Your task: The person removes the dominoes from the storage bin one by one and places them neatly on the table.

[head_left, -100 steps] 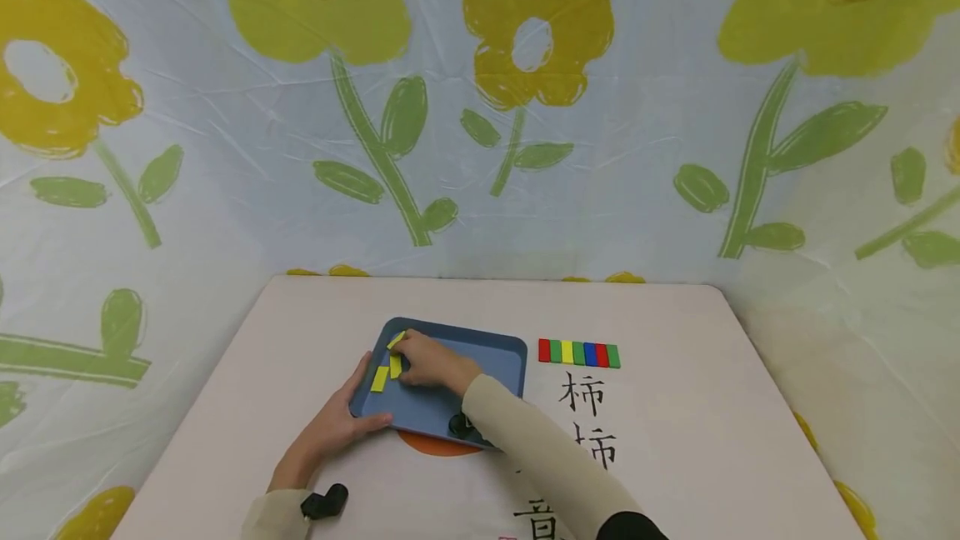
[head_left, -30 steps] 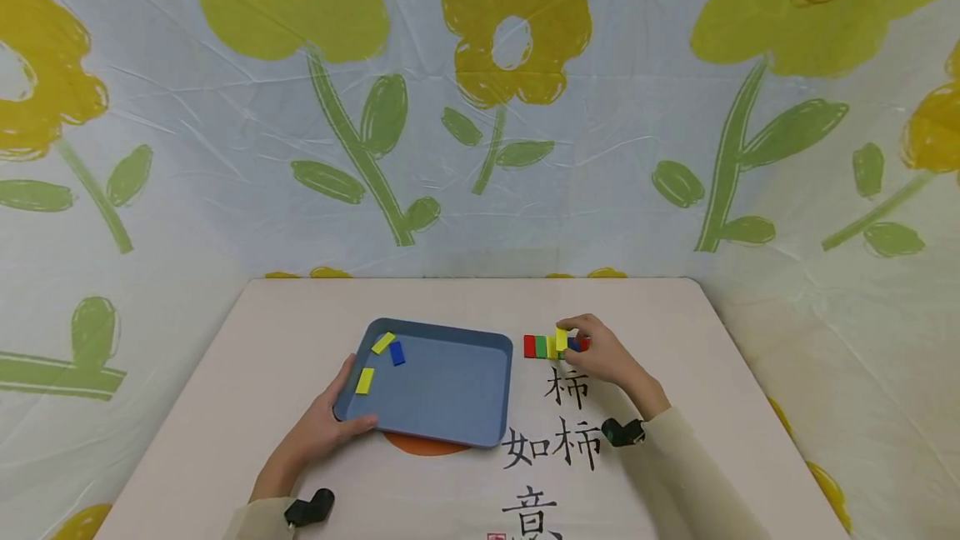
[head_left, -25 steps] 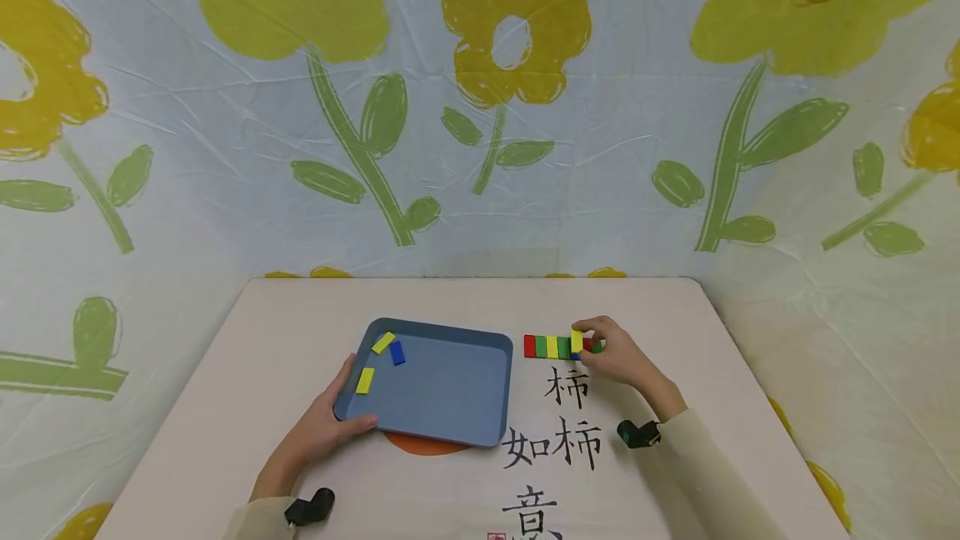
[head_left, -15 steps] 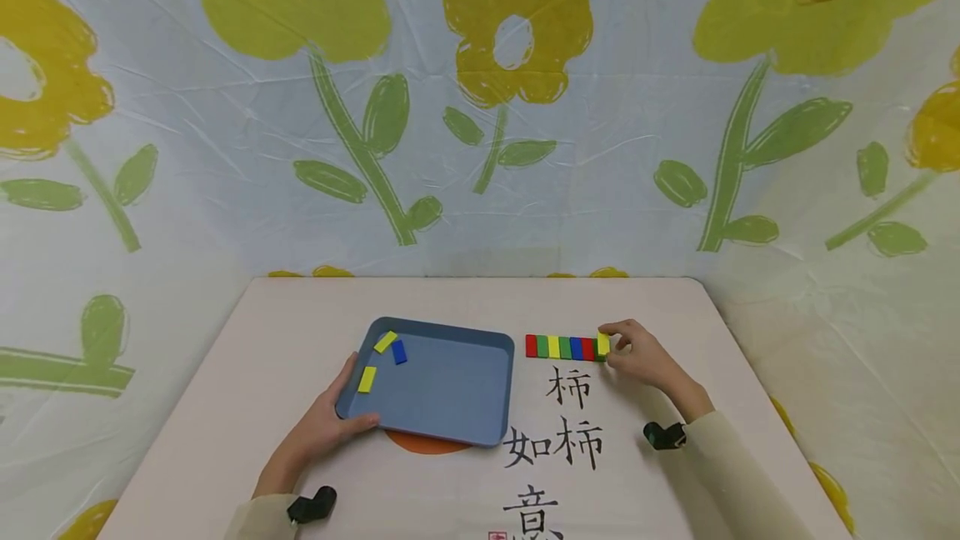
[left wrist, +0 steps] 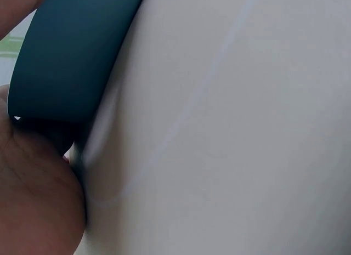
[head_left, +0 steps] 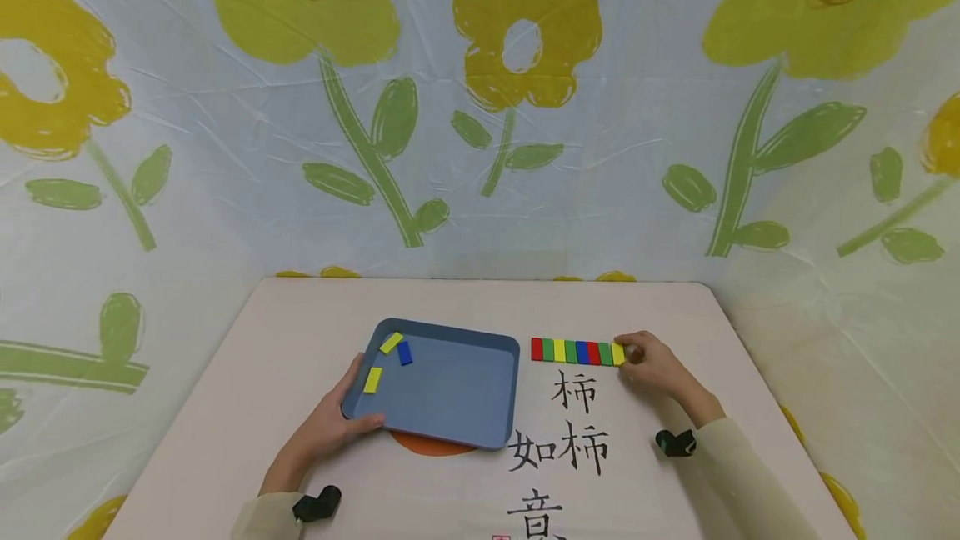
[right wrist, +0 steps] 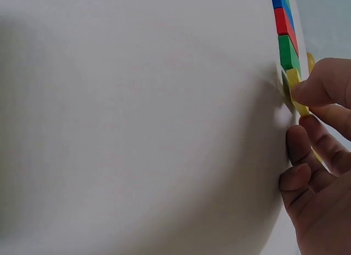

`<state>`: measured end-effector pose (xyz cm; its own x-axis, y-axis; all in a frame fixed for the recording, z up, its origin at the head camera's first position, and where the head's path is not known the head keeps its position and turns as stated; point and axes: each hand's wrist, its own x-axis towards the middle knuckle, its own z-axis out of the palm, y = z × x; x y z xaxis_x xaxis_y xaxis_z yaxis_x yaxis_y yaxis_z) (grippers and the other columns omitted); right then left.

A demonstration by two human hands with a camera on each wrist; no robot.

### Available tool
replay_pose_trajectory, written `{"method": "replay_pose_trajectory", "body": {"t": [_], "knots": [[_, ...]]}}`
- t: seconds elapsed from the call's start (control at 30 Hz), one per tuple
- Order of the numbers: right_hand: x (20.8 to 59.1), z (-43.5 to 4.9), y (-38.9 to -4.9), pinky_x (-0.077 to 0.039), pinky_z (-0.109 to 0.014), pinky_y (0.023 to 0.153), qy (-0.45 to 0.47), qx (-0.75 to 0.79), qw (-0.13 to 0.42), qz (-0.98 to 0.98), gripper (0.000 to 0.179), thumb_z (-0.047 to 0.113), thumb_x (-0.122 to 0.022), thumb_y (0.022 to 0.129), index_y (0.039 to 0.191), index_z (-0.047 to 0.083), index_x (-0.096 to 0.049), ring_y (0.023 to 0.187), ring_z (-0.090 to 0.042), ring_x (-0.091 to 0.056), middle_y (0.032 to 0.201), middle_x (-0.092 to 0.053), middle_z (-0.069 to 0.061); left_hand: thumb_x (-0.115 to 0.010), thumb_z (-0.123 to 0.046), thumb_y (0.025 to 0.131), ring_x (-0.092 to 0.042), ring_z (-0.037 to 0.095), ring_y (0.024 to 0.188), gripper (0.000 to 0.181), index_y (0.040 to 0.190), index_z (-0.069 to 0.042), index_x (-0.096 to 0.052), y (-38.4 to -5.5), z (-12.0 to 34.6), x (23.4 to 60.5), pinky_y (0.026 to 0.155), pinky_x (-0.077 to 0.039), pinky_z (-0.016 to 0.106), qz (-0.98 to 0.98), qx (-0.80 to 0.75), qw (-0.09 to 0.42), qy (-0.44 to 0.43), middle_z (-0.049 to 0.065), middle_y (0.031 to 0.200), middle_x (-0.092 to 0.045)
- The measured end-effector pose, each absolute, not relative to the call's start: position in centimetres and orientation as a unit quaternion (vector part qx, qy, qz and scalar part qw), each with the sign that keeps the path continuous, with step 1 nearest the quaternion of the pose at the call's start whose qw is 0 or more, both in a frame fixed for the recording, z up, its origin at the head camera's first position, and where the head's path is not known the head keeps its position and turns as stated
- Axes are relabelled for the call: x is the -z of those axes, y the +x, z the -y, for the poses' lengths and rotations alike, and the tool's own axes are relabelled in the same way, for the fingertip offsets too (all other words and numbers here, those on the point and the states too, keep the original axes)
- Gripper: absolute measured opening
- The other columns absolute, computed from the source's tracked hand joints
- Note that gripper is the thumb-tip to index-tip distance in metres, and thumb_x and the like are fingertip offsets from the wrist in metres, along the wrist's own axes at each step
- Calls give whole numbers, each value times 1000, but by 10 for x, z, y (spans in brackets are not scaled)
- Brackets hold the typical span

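My right hand [head_left: 660, 367] pinches a yellow block [head_left: 618, 354] between thumb and fingers, at the right end of a row of coloured blocks [head_left: 572, 352]. In the right wrist view this yellow block [right wrist: 294, 77] is slightly tilted beside the green block [right wrist: 287, 52], with the thumb over its near side. My left hand [head_left: 330, 425] grips the near left corner of a blue-grey tray [head_left: 457, 394], thumb on the front rim and fingers along the left side. The tray wall [left wrist: 68, 63] fills the upper left of the left wrist view.
Inside the tray, toward its left side, lie two yellow blocks [head_left: 372, 379] and a blue block [head_left: 405, 352]. Black brush characters [head_left: 573, 392] and part of an orange shape [head_left: 427, 445] are printed on the table cover. A flowered cloth [head_left: 630, 215] hangs behind the table.
My right hand took a yellow block from the tray, carried it right above the row and lowered it at the right end, beside the green block. My left hand stays on the tray.
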<state>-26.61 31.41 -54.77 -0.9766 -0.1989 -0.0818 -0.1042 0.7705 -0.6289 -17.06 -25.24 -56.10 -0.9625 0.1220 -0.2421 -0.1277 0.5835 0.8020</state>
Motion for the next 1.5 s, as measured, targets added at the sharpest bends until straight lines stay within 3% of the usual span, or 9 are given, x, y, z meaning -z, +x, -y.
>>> {"method": "replay_pose_trajectory", "body": {"t": [1.5], "knots": [[557,-316,-266,-53,-41,84,-85,316,63,-943,51,6,-73,86,136,-2,-61,99,-29,-56,131,-59,-23,-81,-46,86,-9,46,158,114,167,-34,-2,-169,252,564,121,-18,71,-876,-465,129,0,14,174,-7]]}}
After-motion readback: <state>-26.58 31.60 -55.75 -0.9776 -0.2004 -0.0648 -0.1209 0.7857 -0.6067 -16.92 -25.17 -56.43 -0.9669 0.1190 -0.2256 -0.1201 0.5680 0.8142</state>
